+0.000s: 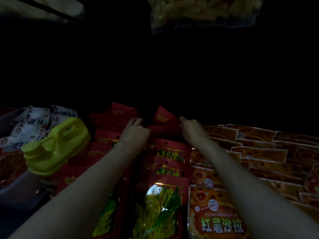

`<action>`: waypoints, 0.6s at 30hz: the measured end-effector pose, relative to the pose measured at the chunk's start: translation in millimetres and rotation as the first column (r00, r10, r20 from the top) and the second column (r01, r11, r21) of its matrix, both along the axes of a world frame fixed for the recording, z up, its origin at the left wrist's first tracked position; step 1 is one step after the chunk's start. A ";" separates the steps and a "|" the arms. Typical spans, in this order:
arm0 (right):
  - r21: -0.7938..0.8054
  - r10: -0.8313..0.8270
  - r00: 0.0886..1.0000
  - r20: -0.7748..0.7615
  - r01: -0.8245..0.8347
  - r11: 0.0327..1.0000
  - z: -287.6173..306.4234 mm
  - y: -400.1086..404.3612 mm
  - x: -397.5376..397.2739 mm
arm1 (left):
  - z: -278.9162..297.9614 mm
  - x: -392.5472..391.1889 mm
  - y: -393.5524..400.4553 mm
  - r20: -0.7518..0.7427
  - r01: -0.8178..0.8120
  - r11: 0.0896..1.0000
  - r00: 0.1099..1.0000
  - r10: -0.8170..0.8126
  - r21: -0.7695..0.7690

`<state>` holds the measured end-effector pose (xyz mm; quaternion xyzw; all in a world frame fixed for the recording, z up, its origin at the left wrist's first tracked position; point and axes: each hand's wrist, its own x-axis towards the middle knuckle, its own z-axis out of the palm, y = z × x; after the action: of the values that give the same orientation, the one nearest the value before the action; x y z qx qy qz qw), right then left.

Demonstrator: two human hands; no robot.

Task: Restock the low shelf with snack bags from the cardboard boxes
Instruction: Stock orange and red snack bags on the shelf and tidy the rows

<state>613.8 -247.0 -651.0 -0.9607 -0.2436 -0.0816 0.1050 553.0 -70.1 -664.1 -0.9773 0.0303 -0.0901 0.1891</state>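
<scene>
Both arms reach deep into a dark low shelf. Red snack bags [165,152] with yellow-green pictures lie in overlapping rows down the middle. My left hand [135,131] rests on the far end of the rows, fingers bent over a red bag [119,125]. My right hand [190,127] reaches to a tilted red bag [164,117] at the back and touches or pinches its right edge; the fingertips are lost in the dark. No cardboard box is in view.
Orange snack bags [259,152] fill the shelf to the right in rows. A yellow-green plastic jug [55,147] lies on its side at the left, with white printed bags [34,123] behind it. A clear bag of pale snacks [203,12] hangs above.
</scene>
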 end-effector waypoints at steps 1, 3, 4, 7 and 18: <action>0.000 0.010 1.000 -0.023 -0.010 1.000 -2.0 0.0 1.5 | -2.2 1.2 -1.7 -0.029 -0.018 1.000 0.999 0.017 -0.011; -0.050 0.044 0.996 -0.078 -0.048 0.998 -0.9 1.9 6.5 | -4.3 2.6 -4.3 -0.052 -0.018 0.998 0.999 0.015 -0.056; -0.078 0.063 0.993 -0.102 -0.071 0.994 2.4 2.2 8.9 | -4.4 3.4 -5.5 -0.051 -0.017 0.997 0.999 0.013 -0.080; -0.028 0.123 0.976 -0.178 -0.130 0.991 12.8 -0.8 11.3 | -4.7 4.4 -7.6 -0.026 0.011 0.992 1.000 -0.014 -0.123; 0.190 -0.060 0.998 0.001 0.058 0.980 -5.9 -13.5 -16.8 | -1.6 13.8 2.1 -0.108 0.052 0.974 0.991 -0.078 -0.221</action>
<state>597.0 -260.6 -657.0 -0.9528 -0.2065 -0.1107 0.1930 566.8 -68.0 -665.8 -0.9942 0.0631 -0.0423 0.0760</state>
